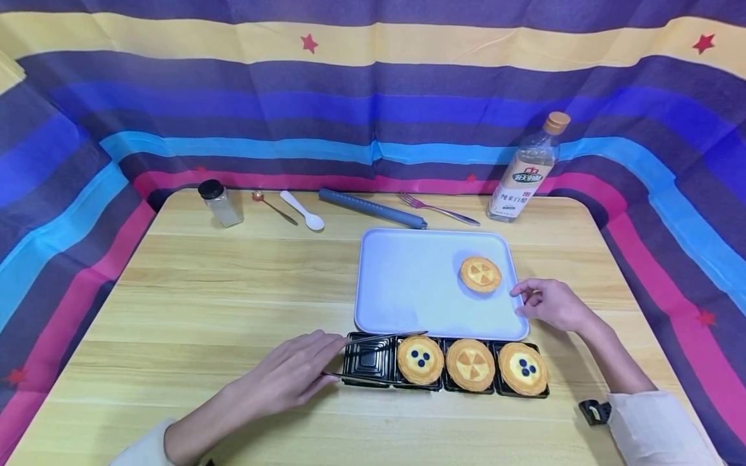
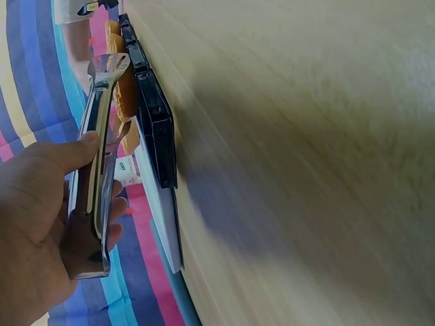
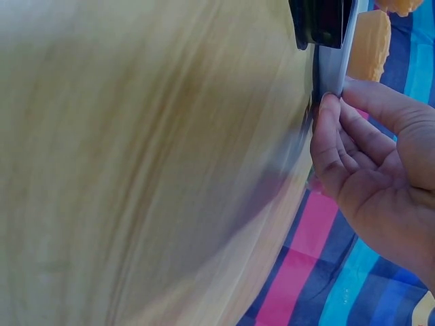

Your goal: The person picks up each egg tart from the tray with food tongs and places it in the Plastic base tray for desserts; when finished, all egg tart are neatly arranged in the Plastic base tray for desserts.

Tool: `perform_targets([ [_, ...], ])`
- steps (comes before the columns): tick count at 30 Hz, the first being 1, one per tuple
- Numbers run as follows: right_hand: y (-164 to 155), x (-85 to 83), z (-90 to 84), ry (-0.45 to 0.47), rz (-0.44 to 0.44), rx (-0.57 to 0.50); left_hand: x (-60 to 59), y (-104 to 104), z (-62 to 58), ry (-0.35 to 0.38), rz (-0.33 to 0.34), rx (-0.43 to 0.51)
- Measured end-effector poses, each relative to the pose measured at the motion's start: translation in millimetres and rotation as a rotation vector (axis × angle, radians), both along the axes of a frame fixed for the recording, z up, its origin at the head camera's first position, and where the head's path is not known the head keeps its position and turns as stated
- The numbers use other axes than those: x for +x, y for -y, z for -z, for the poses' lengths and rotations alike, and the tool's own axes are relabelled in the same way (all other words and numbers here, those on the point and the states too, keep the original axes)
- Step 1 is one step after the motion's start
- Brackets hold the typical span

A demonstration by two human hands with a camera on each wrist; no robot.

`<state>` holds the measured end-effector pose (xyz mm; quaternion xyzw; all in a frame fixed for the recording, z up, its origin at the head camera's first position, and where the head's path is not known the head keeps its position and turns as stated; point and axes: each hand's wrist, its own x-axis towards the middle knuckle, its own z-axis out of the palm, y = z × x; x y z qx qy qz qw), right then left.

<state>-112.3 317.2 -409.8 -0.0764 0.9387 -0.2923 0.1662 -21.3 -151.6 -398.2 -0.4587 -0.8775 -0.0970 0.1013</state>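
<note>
My left hand point(image 1: 291, 367) holds metal tongs point(image 2: 97, 163), thumb on one side and fingers on the other. In the head view the tongs' arms spread over the left end of a black plastic tray point(image 1: 368, 358). Its leftmost compartment is bare. The others hold a tart with dark berries point(image 1: 420, 360), a tart with a wedge pattern point(image 1: 470, 366) and another berry tart point(image 1: 523, 369). Behind it lies a pale serving tray point(image 1: 419, 278) with one wedge-patterned tart point(image 1: 480, 274) at its right. My right hand point(image 1: 553, 304) pinches the serving tray's right edge between thumb and fingers.
Along the table's back stand a black-lidded jar point(image 1: 221, 203) and a vinegar bottle point(image 1: 522, 171). Between them lie a small metal spoon point(image 1: 275, 207), a white spoon point(image 1: 302, 210), a grey-blue rod point(image 1: 373, 208) and a fork point(image 1: 438, 208). Striped cloth point(image 1: 373, 116) surrounds the table.
</note>
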Motion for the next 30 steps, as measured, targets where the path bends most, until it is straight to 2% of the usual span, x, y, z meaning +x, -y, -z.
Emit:
perform_targets([
  [10,0.7,-0.2,0.1,0.005,0.001,-0.004,0.2,0.5,-1.0,0.034,-0.017,-0.007],
  [30,0.6,0.5,-0.8,0.013,0.007,-0.003,-2.7,-4.0,-2.8,0.034,-0.016,-0.024],
])
